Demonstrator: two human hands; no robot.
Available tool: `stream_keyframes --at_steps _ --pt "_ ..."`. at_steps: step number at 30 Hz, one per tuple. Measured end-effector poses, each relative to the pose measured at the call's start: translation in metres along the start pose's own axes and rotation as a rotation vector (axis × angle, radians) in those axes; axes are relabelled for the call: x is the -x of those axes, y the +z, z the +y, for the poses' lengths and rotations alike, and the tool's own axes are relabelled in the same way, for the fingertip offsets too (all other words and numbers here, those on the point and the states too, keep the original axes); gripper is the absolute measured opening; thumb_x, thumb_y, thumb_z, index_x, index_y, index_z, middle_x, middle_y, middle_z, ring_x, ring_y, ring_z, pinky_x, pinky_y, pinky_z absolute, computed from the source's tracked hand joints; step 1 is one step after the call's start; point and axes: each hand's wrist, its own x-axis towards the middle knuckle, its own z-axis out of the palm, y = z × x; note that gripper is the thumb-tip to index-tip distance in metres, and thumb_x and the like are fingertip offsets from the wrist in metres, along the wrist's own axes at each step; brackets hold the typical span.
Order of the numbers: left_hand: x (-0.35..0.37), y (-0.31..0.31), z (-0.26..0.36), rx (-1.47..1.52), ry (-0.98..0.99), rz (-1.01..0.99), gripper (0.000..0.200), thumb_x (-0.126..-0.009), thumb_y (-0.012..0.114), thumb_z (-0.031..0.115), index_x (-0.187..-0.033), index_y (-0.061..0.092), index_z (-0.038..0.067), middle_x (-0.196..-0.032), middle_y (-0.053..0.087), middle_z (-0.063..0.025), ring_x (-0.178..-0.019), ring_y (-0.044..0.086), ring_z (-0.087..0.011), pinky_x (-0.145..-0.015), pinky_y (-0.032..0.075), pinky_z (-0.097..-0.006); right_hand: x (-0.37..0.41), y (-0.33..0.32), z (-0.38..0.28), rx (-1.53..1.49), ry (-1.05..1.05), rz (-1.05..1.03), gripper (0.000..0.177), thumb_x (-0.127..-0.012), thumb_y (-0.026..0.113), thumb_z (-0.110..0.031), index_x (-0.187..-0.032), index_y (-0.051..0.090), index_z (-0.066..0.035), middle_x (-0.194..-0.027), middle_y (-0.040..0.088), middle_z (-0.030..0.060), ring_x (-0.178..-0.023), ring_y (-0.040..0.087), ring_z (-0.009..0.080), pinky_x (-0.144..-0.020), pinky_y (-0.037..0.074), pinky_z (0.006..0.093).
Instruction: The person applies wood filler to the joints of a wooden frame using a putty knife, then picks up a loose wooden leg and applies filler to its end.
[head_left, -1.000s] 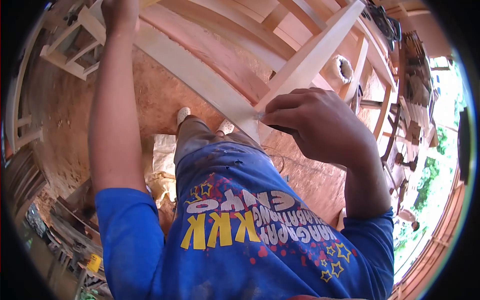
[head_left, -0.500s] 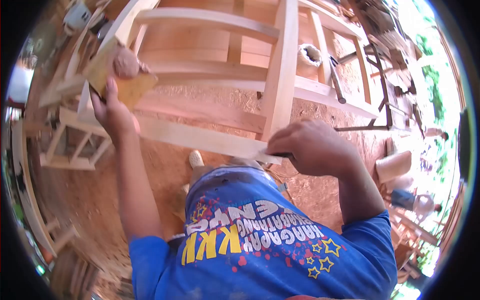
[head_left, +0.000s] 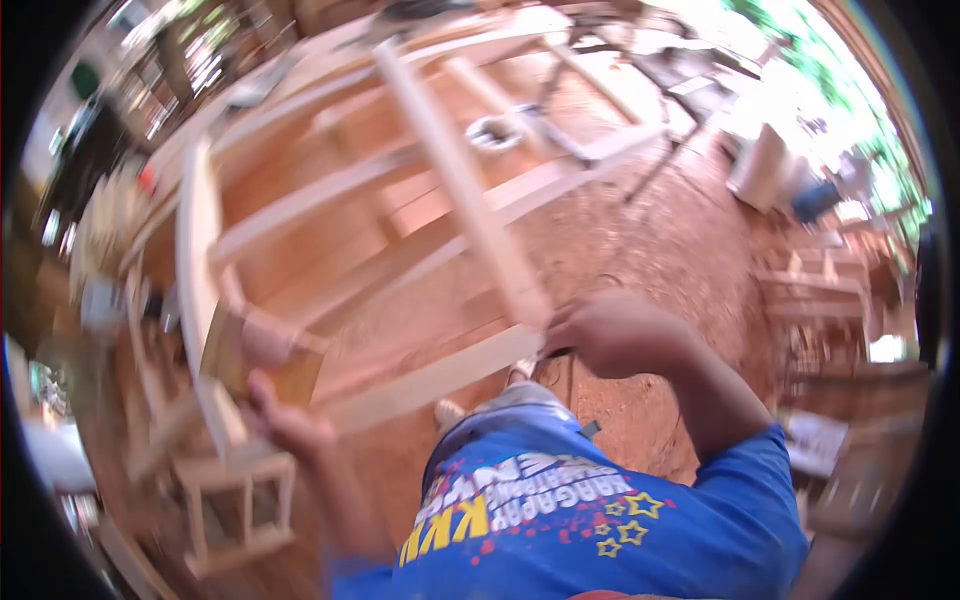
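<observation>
My left hand [head_left: 285, 415] grips a flat yellowish-brown board [head_left: 302, 375] with a pinkish-brown lump of putty [head_left: 266, 342] on it. This board is over the left end of a pale wooden frame [head_left: 455, 370], whose bars run across the view. At the frame's near right corner, my right hand [head_left: 620, 335] is closed, with its fingertips against the wood. A thin dark edge under those fingers appears to be a putty knife, mostly hidden by the hand. Motion blurs both hands.
A small wooden frame [head_left: 235, 510] stands at lower left. A white roll-like container [head_left: 495, 133] is beyond the frame's bars. Wooden furniture pieces [head_left: 815, 300] are stacked at right. A pale sack [head_left: 757, 165] sits at upper right. Reddish ground [head_left: 650, 240] lies beneath.
The view has swung, so the frame appears tilted and farther left. My left hand with the board appears lower; my right hand stays at the frame's near right corner.
</observation>
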Motion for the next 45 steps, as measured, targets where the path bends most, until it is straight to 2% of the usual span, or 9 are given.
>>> stream_keyframes --at_steps 2,4,8,12,14,18,21,35,45 --pt "0.0 0.0 0.005 0.048 -0.096 -0.024 0.062 -0.106 0.068 0.032 -0.153 0.049 -0.003 -0.148 0.058 -0.0164 -0.134 0.058 -0.0307 -0.116 0.045 -0.0445 0.005 -0.007 -0.011 0.085 0.12 -0.231 0.039 -0.079 0.064 -0.005 -0.113 0.081 -0.012 -0.114 0.078 0.0082 -0.111 0.072 0.033 -0.093 0.057 0.0442" --pt "0.007 0.007 0.018 0.035 -0.087 0.015 0.065 -0.106 0.067 0.034 -0.154 0.047 -0.003 -0.15 0.057 -0.0165 -0.135 0.058 -0.0314 -0.117 0.045 -0.0455 0.017 -0.011 -0.016 -0.19 0.089 -0.103 0.046 -0.08 0.061 0.001 -0.118 0.081 -0.015 -0.122 0.076 0.012 -0.116 0.071 0.0327 -0.098 0.057 0.0466" --pt "0.015 0.023 0.031 0.139 -0.27 -0.289 0.063 -0.106 0.066 0.036 -0.154 0.048 -0.002 -0.149 0.058 -0.0152 -0.135 0.059 -0.0297 -0.116 0.047 -0.0456 0.02 -0.001 -0.002 -0.416 -0.139 0.667 0.045 -0.088 0.06 0.009 -0.125 0.078 -0.009 -0.129 0.072 0.0138 -0.118 0.07 0.0324 -0.1 0.056 0.0419" --pt "0.073 0.059 0.055 0.245 -0.472 -0.77 0.025 -0.108 0.062 0.025 -0.127 0.065 0.009 -0.112 0.072 -0.0036 -0.103 0.071 -0.019 -0.091 0.058 -0.0376 0.017 0.004 0.006 -0.523 -0.23 0.932 0.046 -0.096 0.059 0.016 -0.133 0.074 -0.005 -0.131 0.071 0.0161 -0.121 0.07 0.0295 -0.098 0.055 0.0361" --pt "0.102 0.09 0.062 0.216 -0.653 -0.706 0.03 -0.108 0.062 0.022 -0.134 0.06 0.007 -0.111 0.072 -0.0034 -0.102 0.072 -0.0177 -0.089 0.059 -0.0356 0.004 0.001 0.011 -0.565 -0.294 0.892 0.042 -0.096 0.068 0.008 -0.134 0.074 -0.008 -0.13 0.071 0.0165 -0.122 0.069 0.0336 -0.103 0.055 0.0397" --pt "0.153 0.144 0.071 0.388 -0.877 -0.857 0.055 -0.108 0.059 0.015 -0.158 0.04 0.002 -0.145 0.062 -0.0167 -0.13 0.065 -0.0257 -0.111 0.054 -0.0433 0.005 -0.01 0.047 -0.29 -0.412 0.99 0.051 -0.087 0.074 0.009 -0.134 0.076 -0.012 -0.13 0.071 0.0142 -0.118 0.068 0.0346 -0.1 0.057 0.0445" --pt "0.18 0.178 0.062 0.377 -0.914 -0.852 0.056 -0.108 0.058 0.014 -0.159 0.038 0.0 -0.149 0.059 -0.0193 -0.134 0.062 -0.0285 -0.113 0.052 -0.0447 0.007 -0.021 0.086 -0.199 -0.422 1.049 0.052 -0.084 0.077 0.004 -0.133 0.077 -0.015 -0.131 0.07 0.0119 -0.114 0.067 0.0347 -0.098 0.057 0.0439" --pt "0.309 0.312 0.05 0.236 -1.033 -0.863 0.048 -0.114 0.041 0.027 -0.153 0.046 0.0 -0.139 0.065 -0.0179 -0.127 0.067 -0.0288 -0.111 0.055 -0.0441 0.068 -0.053 0.28 -0.071 -0.449 0.942 0.061 -0.079 0.08 -0.006 -0.138 0.074 -0.016 -0.139 0.065 0.0079 -0.119 0.063 0.0321 -0.103 0.056 0.0433" --pt "0.314 0.337 0.039 0.157 -0.915 -0.994 0.048 -0.111 0.048 0.026 -0.151 0.047 0.0 -0.139 0.065 -0.0153 -0.124 0.067 -0.0263 -0.108 0.054 -0.0417 0.094 -0.05 0.311 -0.052 -0.341 0.944 0.064 -0.08 0.077 -0.007 -0.142 0.071 -0.021 -0.14 0.064 0.0053 -0.12 0.062 0.031 -0.102 0.054 0.0449"
